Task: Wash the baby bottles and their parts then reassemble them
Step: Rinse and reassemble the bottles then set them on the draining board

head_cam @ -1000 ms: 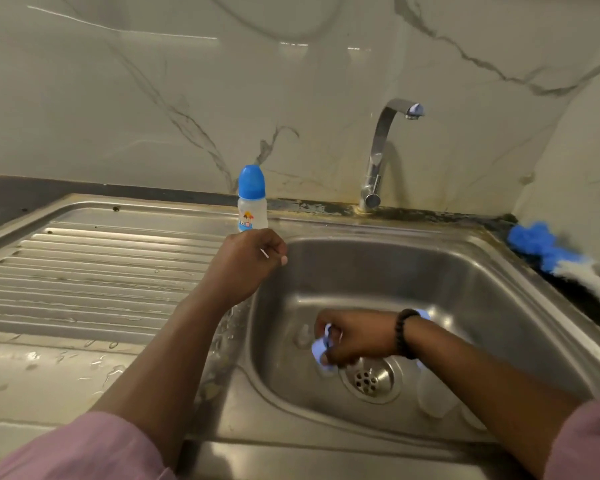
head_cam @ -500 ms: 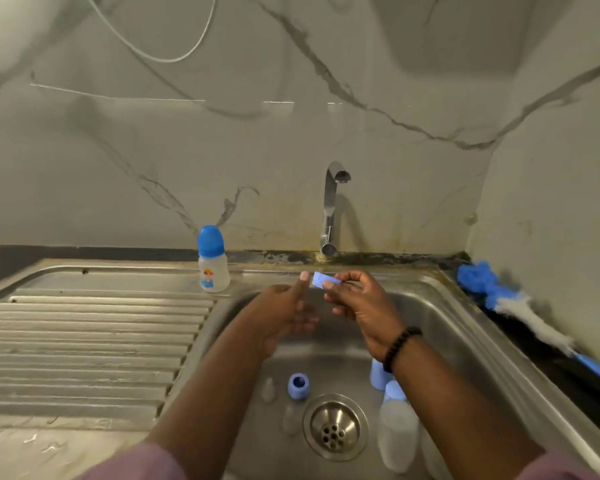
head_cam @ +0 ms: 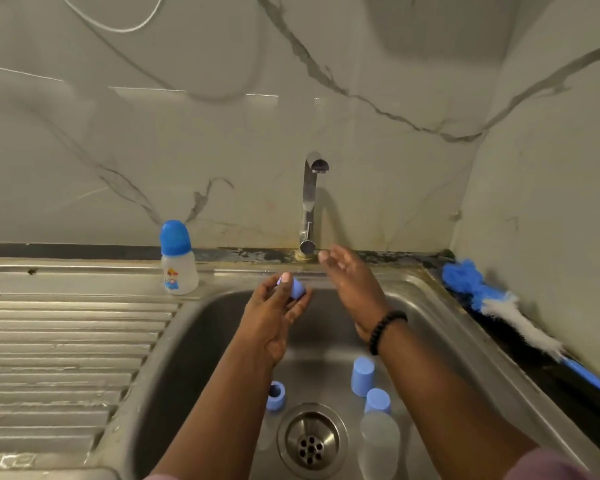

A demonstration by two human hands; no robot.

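1 blue ring (head_cam: 297,289) sits pinched in the left hand (head_cam: 274,311) over the sink (head_cam: 430,306), likely awaiting rinsing. Right hand (head_cam: 352,282), fingers relaxed and empty, reaches toward the tap (head_cam: 309,202), probably to start water.

Left hand (head_cam: 274,317): over sink basin (head_cam: 201,341), grips blue cap (head_cam: 297,289) | Right hand (head_cam: 352,282): fingers extended, holds nothing, tips near tap (head_cam: 309,206) base at 12 o'clock | Basin floor: blue ring (head_cam: 275,395) at 9 o'clock of drain (head_cam: 311,438); two blue caps (head_cam: 362,375) and clear bottle (head_cam: 378,441) at 2 o'clock | Assembled bottle (head_cam: 178,259): upright on drainboard (head_cam: 66,341), 10 o'clock | Brush (head_cam: 499,306): 3 o'clock ledge.
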